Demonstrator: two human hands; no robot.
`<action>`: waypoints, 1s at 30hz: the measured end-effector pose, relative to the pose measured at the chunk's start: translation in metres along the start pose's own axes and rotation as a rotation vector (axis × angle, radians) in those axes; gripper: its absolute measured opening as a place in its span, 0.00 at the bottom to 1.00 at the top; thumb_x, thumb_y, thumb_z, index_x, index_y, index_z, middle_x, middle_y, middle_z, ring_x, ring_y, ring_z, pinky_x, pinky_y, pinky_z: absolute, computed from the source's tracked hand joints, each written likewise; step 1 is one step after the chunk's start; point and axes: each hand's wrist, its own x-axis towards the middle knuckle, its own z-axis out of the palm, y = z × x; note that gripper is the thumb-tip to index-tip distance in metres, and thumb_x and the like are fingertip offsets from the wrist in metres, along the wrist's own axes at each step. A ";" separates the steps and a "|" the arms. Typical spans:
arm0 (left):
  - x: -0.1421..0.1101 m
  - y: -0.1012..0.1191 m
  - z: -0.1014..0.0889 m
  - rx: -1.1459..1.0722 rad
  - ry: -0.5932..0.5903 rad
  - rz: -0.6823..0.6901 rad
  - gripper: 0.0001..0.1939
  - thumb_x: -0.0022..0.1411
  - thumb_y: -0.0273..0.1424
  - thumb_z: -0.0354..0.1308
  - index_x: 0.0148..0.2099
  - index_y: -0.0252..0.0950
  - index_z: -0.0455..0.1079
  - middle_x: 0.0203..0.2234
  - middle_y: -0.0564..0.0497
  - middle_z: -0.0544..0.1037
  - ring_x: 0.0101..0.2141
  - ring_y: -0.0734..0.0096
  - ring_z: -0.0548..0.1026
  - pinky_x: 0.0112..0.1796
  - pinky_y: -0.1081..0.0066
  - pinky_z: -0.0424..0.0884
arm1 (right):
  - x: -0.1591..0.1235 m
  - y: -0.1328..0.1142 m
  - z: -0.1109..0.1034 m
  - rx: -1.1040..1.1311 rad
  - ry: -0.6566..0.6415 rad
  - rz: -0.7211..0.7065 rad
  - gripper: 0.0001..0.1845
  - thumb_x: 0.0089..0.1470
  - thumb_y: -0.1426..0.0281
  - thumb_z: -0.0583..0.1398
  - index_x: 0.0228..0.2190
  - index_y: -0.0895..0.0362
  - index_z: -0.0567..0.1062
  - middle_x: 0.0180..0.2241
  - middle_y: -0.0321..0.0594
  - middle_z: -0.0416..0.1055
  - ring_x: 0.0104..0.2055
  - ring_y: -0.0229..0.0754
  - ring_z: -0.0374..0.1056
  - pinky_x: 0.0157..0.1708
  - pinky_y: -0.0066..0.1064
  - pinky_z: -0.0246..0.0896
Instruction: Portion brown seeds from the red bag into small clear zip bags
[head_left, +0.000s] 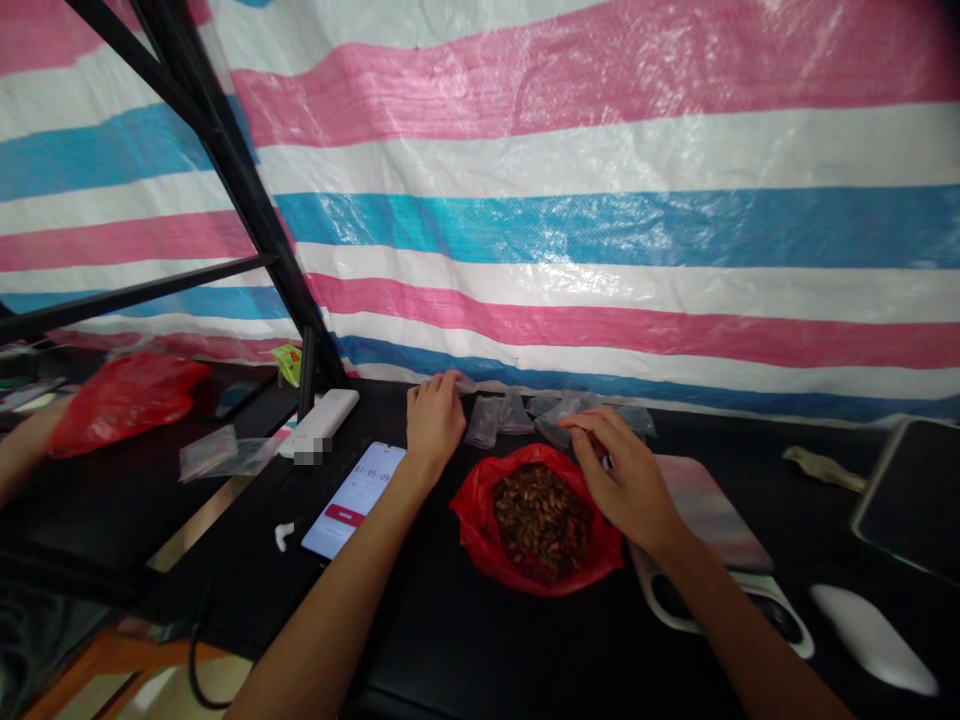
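Note:
An open red plastic bag [480, 540] full of small brown pieces [541, 522] lies on the black table [465, 650] in front of me. Behind it sit several small clear plastic bags [517, 412] along the striped tarp. My left hand [433, 420] rests at the left end of that row, its fingers curled and touching the edge of one clear bag. My right hand [626, 478] hovers over the red bag's right rim, fingers bent together near another clear bag. What its fingertips pinch is too small to make out.
A phone [352, 500] with a lit timer screen lies left of my forearm, a white power bank [324, 420] behind it. Another red bag [124, 398] and clear bags [221, 452] lie far left. At right are a scale [712, 520], a white mouse [870, 638] and a dark tray [911, 500].

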 end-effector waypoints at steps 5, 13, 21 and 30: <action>-0.025 0.024 -0.003 -0.486 0.131 0.609 0.13 0.71 0.23 0.52 0.54 0.39 0.70 0.49 0.46 0.81 0.52 0.63 0.77 0.54 0.61 0.71 | -0.002 -0.001 0.003 0.017 0.014 0.032 0.14 0.69 0.65 0.55 0.53 0.51 0.73 0.41 0.40 0.73 0.35 0.42 0.69 0.37 0.35 0.65; -0.047 0.025 0.008 -0.485 0.195 0.775 0.16 0.68 0.20 0.54 0.55 0.36 0.70 0.50 0.43 0.81 0.54 0.60 0.76 0.54 0.60 0.74 | 0.000 -0.010 0.003 -0.141 -0.180 0.121 0.09 0.66 0.64 0.59 0.35 0.51 0.78 0.31 0.34 0.78 0.33 0.43 0.71 0.41 0.40 0.56; -0.051 0.036 -0.008 -0.563 0.066 0.677 0.14 0.65 0.24 0.57 0.53 0.37 0.70 0.49 0.42 0.77 0.53 0.56 0.73 0.55 0.56 0.71 | 0.001 -0.017 0.005 -0.020 -0.164 0.156 0.09 0.65 0.66 0.60 0.33 0.51 0.79 0.29 0.32 0.77 0.32 0.42 0.69 0.40 0.39 0.55; -0.054 0.050 -0.006 -0.896 -0.181 0.302 0.13 0.70 0.35 0.58 0.32 0.37 0.65 0.28 0.53 0.69 0.33 0.68 0.67 0.40 0.66 0.64 | -0.004 -0.019 0.010 0.002 -0.247 0.003 0.09 0.68 0.69 0.57 0.40 0.51 0.79 0.37 0.35 0.78 0.39 0.42 0.70 0.42 0.38 0.55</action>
